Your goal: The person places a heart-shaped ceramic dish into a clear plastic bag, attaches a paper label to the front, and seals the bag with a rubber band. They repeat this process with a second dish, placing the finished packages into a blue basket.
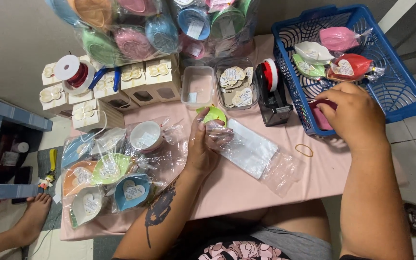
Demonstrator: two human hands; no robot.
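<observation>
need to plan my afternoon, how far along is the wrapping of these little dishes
Done: a few wrapped dishes already lie in the blue basket. In hand: the left hand holds a green dish in a clear bag, while the right hand sets a pink dish into the basket. Left: a pile of dishes by the left hand and a stack of empty bags.

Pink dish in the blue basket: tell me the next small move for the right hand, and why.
Probably let go and draw back: the right hand lies over the pink dish inside the blue basket, beside other wrapped dishes, while the left hand holds a green dish.
</observation>
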